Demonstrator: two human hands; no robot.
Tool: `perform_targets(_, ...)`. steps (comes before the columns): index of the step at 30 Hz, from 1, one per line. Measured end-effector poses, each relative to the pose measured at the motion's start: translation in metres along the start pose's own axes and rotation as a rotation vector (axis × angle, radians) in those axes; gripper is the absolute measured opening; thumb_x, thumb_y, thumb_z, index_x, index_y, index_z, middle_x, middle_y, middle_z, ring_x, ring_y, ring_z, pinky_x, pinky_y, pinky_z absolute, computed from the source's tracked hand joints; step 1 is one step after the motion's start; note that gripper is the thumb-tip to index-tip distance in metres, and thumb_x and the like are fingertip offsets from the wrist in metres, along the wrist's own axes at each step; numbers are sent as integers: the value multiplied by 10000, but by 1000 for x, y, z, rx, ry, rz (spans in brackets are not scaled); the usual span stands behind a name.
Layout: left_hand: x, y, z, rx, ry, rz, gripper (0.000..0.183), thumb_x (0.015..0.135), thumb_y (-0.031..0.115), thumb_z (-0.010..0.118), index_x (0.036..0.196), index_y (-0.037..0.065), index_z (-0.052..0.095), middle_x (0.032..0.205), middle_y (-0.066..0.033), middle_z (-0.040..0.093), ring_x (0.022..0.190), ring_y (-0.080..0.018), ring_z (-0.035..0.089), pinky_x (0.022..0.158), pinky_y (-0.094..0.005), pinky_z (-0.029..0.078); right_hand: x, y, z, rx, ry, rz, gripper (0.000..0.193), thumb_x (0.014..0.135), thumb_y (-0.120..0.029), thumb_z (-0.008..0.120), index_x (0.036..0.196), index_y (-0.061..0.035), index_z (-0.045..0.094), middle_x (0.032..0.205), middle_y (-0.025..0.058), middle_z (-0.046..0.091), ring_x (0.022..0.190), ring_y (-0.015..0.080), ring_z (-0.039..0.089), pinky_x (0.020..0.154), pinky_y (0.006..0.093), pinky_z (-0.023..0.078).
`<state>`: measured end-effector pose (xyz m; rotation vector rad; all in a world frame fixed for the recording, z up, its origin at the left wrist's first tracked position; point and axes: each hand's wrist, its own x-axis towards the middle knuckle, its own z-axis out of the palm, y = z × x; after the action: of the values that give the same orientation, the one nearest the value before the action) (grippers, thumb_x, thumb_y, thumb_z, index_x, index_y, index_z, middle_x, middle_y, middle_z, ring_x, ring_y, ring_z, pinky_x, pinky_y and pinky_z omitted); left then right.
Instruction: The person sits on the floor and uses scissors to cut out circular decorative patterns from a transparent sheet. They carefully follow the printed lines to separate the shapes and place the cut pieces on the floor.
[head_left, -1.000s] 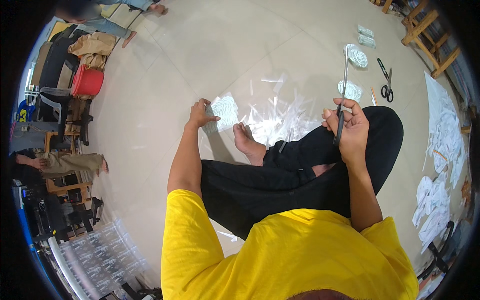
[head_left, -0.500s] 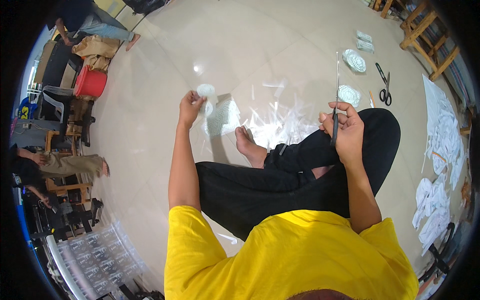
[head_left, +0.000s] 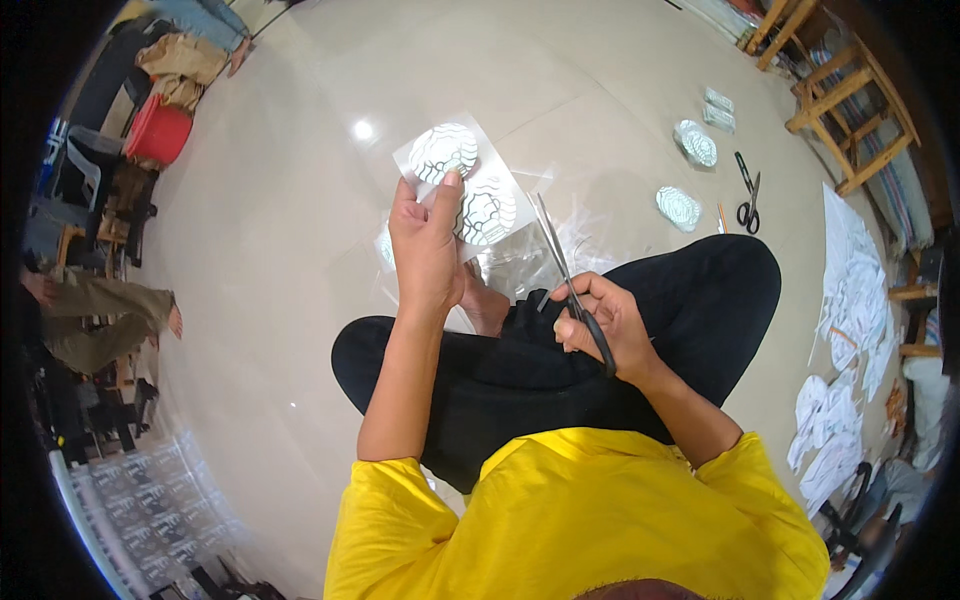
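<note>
My left hand [head_left: 425, 245] pinches a clear sheet [head_left: 512, 208] with two round, wavy-patterned silvery-white pieces on it. The thumb lies on the front, between the two rounds; the other fingers are mostly behind the sheet. In my right hand [head_left: 612, 330] are black-handled scissors [head_left: 558, 250], their long blades pointing up and slightly parted. The blade tips are close to the sheet's right edge; whether they touch it I cannot tell. Beneath my left hand, part of another patterned sheet [head_left: 384, 244] shows on the floor.
Thin clear offcuts [head_left: 595, 228] lie scattered beyond my crossed legs. To the right are cut patterned ovals [head_left: 679, 208], a second pair of scissors [head_left: 750, 205] and crumpled white sheets [head_left: 860, 290]. A red bucket [head_left: 160, 132] and a person's legs [head_left: 110, 310] are at left.
My left hand has lifted the patterned sheet and turned it face up. My right hand has brought the scissors leftward, near the sheet. The whole view has shifted somewhat.
</note>
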<state>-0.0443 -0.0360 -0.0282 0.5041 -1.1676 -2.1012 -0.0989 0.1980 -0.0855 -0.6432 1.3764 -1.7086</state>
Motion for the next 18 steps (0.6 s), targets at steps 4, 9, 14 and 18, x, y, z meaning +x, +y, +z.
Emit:
perform_targets(4, -4, 2, -5, -35, -16, 14, 428, 1046, 56, 627, 1432, -37, 469, 1209, -160, 724, 1070, -160, 702, 921, -297, 570, -1, -5, 12, -66, -12, -20, 357, 935, -143, 820, 1192, 5, 620, 743, -5, 664, 615, 33, 595, 589, 180, 433)
perform_targets(9, -9, 9, -6, -36, -35, 5, 550, 1039, 53, 643, 1511, -60, 384, 1183, -151, 733, 1051, -148, 701, 923, -285, 558, 0, -7, 17, -97, -9, -34, 337, 933, -100, 816, 1188, 5, 622, 738, -6, 672, 600, 23, 586, 564, 180, 408)
perform_targets(14, -8, 4, -15, -13, -22, 10, 771, 1036, 60, 654, 1607, -111, 166, 1159, -151, 737, 1032, -137, 701, 918, -272, 551, 1, -5, 17, -110, -14, -38, 328, 928, -85, 816, 1182, -2, 626, 736, -2, 678, 595, 28, 591, 558, 180, 408)
perform_targets(18, -10, 8, -10, 18, 6, -12, 436, 1049, 38, 603, 1463, -3, 474, 1257, -126, 703, 1112, -160, 691, 961, -330, 567, 3, -13, 20, -157, -18, -28, 252, 947, -19, 742, 1162, 7, 612, 730, -16, 619, 606, 33, 569, 587, 184, 451)
